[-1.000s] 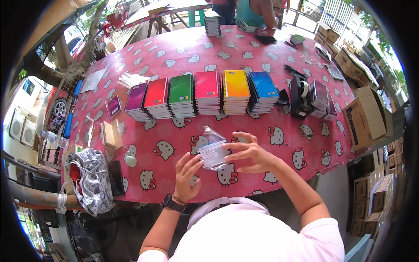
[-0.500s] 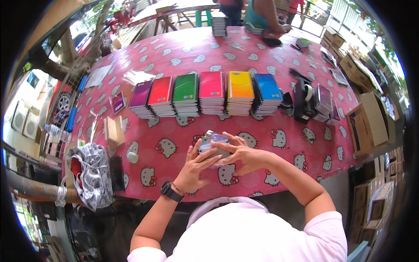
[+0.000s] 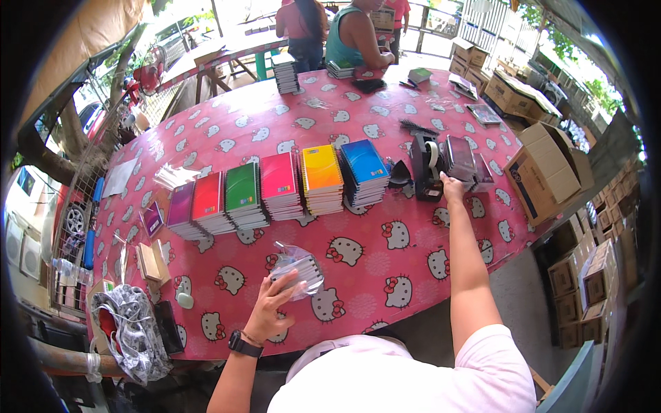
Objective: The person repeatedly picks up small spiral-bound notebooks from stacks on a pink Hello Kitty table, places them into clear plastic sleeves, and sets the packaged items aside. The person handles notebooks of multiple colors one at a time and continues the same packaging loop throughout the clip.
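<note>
The left hand (image 3: pixel 270 310) lies at the near left side of a bundle of notebooks in clear plastic (image 3: pixel 306 267); its grip stands apart, with the fingers spread against the bundle and not closed around it; the bundle rests on the pink patterned tabletop (image 3: pixel 365 270), nearer the person than the row of notebook stacks; the right hand (image 3: pixel 452 187) extends to the near right end of the black tape dispenser (image 3: pixel 418 165), fingertips close together; whether its grip is clamped on tape cannot be told; a pale tape roll (image 3: pixel 432 155) sits in the dispenser; wrapped dark-covered notebooks (image 3: pixel 459 155) stand just right of the dispenser; the row comprises purple, red, green, pink, yellow and blue stacks (image 3: pixel 363 162), ordered left to right; a cardboard box (image 3: pixel 539 175) stands open at the right edge.
</note>
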